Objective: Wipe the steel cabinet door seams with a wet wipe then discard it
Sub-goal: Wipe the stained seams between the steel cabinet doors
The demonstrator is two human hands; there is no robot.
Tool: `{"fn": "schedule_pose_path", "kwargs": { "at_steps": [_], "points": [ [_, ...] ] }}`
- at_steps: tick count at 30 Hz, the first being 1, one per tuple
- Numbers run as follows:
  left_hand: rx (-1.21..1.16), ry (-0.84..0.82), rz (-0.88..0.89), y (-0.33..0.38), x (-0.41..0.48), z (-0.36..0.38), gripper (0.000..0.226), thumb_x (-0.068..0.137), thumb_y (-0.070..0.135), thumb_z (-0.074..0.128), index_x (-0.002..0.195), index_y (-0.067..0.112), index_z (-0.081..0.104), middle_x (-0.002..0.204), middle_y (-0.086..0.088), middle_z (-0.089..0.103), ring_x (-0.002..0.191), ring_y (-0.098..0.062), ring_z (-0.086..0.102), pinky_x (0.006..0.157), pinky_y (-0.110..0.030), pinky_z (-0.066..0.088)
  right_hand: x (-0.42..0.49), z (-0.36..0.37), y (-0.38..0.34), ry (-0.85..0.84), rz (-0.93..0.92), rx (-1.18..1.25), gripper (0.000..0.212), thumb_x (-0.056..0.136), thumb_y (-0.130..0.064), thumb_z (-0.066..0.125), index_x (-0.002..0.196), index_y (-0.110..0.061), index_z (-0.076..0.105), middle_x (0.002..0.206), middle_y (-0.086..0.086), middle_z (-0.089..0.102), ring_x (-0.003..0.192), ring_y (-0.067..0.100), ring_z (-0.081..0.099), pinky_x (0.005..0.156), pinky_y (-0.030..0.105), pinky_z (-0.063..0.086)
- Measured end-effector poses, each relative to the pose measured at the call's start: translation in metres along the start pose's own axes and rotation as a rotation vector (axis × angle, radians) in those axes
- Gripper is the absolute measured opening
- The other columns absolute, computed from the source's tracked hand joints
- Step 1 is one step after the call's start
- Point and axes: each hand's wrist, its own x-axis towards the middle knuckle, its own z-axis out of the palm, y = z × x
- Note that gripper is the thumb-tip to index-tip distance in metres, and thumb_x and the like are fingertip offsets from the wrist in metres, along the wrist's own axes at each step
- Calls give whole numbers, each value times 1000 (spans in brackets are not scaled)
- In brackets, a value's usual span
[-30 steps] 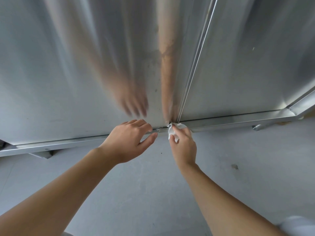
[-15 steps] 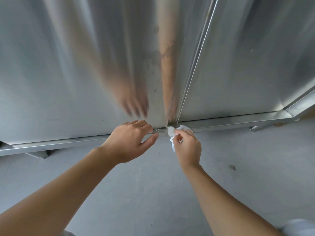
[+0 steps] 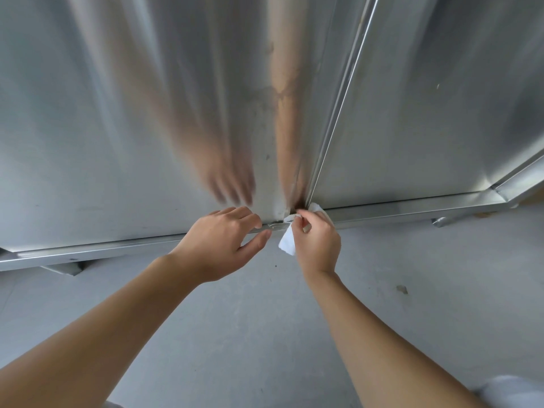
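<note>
Let more of wet wipe [image 3: 287,242] hang loose under right grip [image 3: 319,242], pinching it at bottom of door seam [image 3: 329,128]. Kept left grip [image 3: 223,240] spread, fingertips on bottom rail [image 3: 412,206] just beside it. Could drop wet wipe on floor [image 3: 265,334] with so small a pinch, or snag and tear it on sharp corner.

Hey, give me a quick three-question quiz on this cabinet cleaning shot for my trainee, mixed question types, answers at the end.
1. True or false: the left hand holds the wet wipe.
2. Where along the vertical door seam does the right hand press the wipe? A at its foot; B halfway up; C nowhere near it.
3. Fill in: the wipe is ___ in colour.
Key: 1 false; 2 A; 3 white.
</note>
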Motion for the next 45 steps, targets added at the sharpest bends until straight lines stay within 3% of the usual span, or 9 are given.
{"fn": "schedule_pose_path", "kwargs": {
  "at_steps": [6,12,14,20,24,28,32,40,45],
  "points": [
    [2,2,-14,-2,-1,-1,62,96,66,19,103,24,65,100,12,64,89,-17,61,74,-35,51,-4,7,10,-85,37,18,17,94,-24,59,93,-21,76,98,-6,70,83,23,64,64,29,44],
    [-3,-7,-9,2,0,-2,64,95,66,18,103,23,64,100,10,64,90,-18,61,75,-37,52,-3,5,11,-80,35,120,8,84,-19,67,80,-24,63,72,-10,65,68,14,59,60,27,42],
    [-3,-10,-12,2,0,-2,63,95,66,18,103,24,64,101,11,64,90,-17,60,75,-37,52,0,5,12,-71,12,135,8,82,-17,69,77,-23,67,73,-9,67,68,12,60,59,24,41],
    [-1,-7,-13,2,1,0,63,96,66,19,103,24,65,100,11,64,89,-16,61,74,-36,51,-12,7,19,-116,-164,51,21,84,-12,71,101,-22,79,96,-5,66,71,11,59,61,24,48],
    [-7,-7,-3,5,3,0,63,95,65,19,104,23,66,102,11,65,90,-16,61,74,-35,51,1,3,17,-103,-95,-1,13,84,-18,69,89,-26,77,86,-6,67,74,14,60,58,23,40],
    [-2,-16,-8,4,2,0,64,95,66,18,104,24,65,102,12,64,90,-16,60,74,-35,50,3,1,15,-85,-43,61,8,81,-20,70,83,-25,65,75,-10,67,66,12,59,58,26,43],
    [-8,-10,-17,0,2,-1,63,95,66,18,103,24,65,102,13,63,90,-14,60,74,-35,51,6,6,17,-33,-83,46,10,78,-14,73,76,-24,74,73,-7,67,67,12,59,55,27,47],
    [-6,-7,-10,-3,2,3,63,96,66,18,102,24,64,100,12,64,90,-15,60,74,-35,52,-12,6,26,-94,-124,6,25,85,-21,71,107,-32,76,84,-7,56,70,16,58,59,30,50],
    [-18,5,1,-4,2,3,62,96,65,19,101,24,64,96,11,63,87,-15,60,72,-36,52,-11,3,31,-107,-184,-74,34,88,-17,66,116,-36,72,95,-9,65,72,17,62,59,26,48]
  ]
}}
